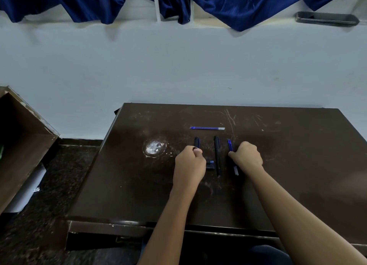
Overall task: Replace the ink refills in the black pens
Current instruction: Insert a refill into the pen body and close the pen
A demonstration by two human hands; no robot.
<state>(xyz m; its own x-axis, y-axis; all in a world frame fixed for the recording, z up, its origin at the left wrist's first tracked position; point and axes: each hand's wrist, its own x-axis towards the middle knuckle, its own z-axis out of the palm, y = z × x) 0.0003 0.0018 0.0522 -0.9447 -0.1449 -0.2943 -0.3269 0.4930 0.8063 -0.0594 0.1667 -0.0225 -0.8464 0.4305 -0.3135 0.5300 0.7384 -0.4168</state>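
On the dark brown table (pixel 278 165) my left hand (pixel 189 166) grips a black pen barrel (pixel 196 142) whose far end sticks out past my fingers. A short black pen piece (pixel 210 164) lies just right of that hand. A whole black pen (pixel 217 155) lies lengthwise between my hands. My right hand (pixel 247 158) pinches blue ink refills (pixel 230 145), whose tips point away from me and whose near ends show below the hand. Another blue refill (pixel 207 128) lies crosswise farther back on the table.
A whitish worn patch (pixel 154 148) marks the table left of my hands. A brown cabinet (pixel 21 145) stands on the floor at the left. The pale wall sits right behind the table, with blue curtains (pixel 218 4) above and a dark tray (pixel 326 18) on the ledge.
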